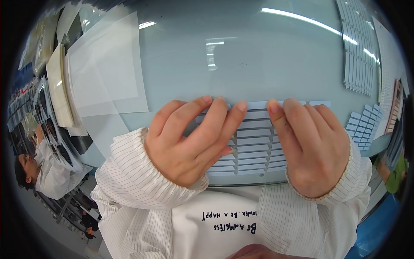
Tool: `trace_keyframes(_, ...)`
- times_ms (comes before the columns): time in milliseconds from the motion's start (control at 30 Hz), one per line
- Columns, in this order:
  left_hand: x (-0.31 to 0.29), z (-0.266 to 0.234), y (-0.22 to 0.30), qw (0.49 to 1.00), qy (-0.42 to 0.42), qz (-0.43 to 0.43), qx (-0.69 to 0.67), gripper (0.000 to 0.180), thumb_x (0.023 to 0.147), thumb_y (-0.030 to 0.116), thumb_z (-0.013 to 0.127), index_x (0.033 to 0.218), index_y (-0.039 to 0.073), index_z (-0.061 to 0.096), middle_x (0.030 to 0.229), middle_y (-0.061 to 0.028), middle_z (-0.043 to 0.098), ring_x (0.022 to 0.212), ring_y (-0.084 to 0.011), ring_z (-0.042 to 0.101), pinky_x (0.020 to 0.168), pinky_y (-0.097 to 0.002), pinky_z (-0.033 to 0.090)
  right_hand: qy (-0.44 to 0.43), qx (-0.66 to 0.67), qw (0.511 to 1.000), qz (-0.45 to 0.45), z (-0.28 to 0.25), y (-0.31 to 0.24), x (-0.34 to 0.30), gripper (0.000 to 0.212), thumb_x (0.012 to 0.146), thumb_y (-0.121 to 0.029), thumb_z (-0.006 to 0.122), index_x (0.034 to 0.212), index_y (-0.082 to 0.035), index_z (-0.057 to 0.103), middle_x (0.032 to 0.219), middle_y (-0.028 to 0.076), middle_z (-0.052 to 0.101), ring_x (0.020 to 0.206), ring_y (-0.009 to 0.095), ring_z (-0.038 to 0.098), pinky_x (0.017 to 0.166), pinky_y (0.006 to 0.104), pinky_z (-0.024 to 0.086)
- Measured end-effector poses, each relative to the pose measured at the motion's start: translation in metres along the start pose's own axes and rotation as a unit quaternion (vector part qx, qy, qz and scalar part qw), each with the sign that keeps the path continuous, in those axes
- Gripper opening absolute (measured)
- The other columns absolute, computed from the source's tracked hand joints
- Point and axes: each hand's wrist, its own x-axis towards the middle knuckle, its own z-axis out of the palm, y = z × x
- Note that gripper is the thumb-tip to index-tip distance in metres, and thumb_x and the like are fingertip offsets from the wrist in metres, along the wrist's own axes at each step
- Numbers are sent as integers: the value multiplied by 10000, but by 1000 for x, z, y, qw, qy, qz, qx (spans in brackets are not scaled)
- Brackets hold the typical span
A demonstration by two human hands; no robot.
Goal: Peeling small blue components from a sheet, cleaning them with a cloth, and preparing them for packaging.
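On the glassy table right in front of me lie rows of narrow pale blue strips [252, 149], overlapping in columns. My left hand [189, 138] lies over their left side, its fingers spread and the fingertips at the top row. My right hand [310, 142] is over the right side, with thumb and forefinger drawn close together at the top strip [258, 105]. The other right fingers curl in, and whatever they hold is hidden. Between the two hands, the middle column of strips shows uncovered.
Large translucent sheets [108, 64] lie at the left, beside a cream-coloured stack [59, 86]. More overlapping strips [355, 47] stand at the far right, with a smaller group of blue pieces [364, 127] nearer. A person in white [58, 175] sits at the left; a green sleeve [393, 177] shows at the right.
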Motion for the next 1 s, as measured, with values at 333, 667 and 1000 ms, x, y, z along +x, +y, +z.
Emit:
trace_keyframes(333,2,-3,-1,999,25,-12,-35,622,750,221,729,1348,67,655,1216,-141,571,1046,-306,564,872,-412,510,93,106,990,24,2,34,0,387,754,123,686,1111,-19,732,1079,114,633,703,180,554,601,301,462)
trace_keyframes(667,-10,3,8,970,105,-173,-138,878,600,199,931,1397,71,585,1095,-137,590,965,-293,605,872,-379,527,-2,175,981,85,1,40,-9,606,663,-72,887,1231,-41,680,937,47,563,704,133,521,632,259,465)
trace_keyframes(1000,3,-6,6,968,-18,-227,-109,847,741,409,904,1433,105,521,1214,-130,570,1203,-295,555,1039,-421,502,52,125,990,42,12,35,-7,551,662,-107,913,1166,-57,696,978,56,594,715,149,528,656,280,489)
